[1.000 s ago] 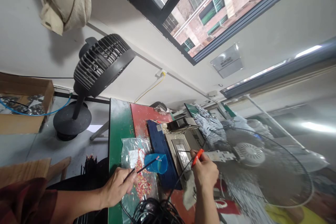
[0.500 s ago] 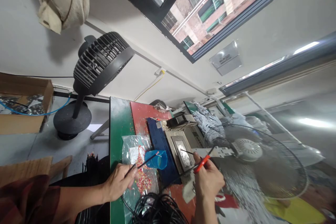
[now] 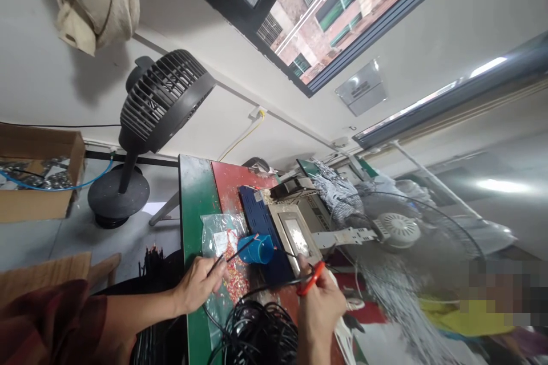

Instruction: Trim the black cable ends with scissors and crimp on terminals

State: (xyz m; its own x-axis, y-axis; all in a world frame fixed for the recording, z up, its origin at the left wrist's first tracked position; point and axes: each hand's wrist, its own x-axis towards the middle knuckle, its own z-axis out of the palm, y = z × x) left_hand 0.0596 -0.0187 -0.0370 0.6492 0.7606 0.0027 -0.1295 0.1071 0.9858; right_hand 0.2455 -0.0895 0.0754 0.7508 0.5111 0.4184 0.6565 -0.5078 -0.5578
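My left hand (image 3: pixel 200 284) pinches a thin black wire (image 3: pixel 238 250) whose stripped tip points at the blue plastic cup (image 3: pixel 256 249). My right hand (image 3: pixel 319 306) grips a small red-handled tool (image 3: pixel 311 279) together with another black wire, just in front of the grey machine (image 3: pixel 295 228). A coil of black cable (image 3: pixel 254 333) lies between my two forearms. A clear bag of small red parts (image 3: pixel 226 245) lies under my left hand on the green table (image 3: pixel 193 199).
A black floor fan (image 3: pixel 158 105) stands left of the table. A cardboard box (image 3: pixel 36 179) sits at far left. A white desk fan (image 3: pixel 400 228) with wire cage stands to the right, beside checked cloth. A window fills the upper middle.
My right hand has drawn back toward me and left with the red tool, away from the machine. My left hand has hardly shifted. The view has tilted slightly.
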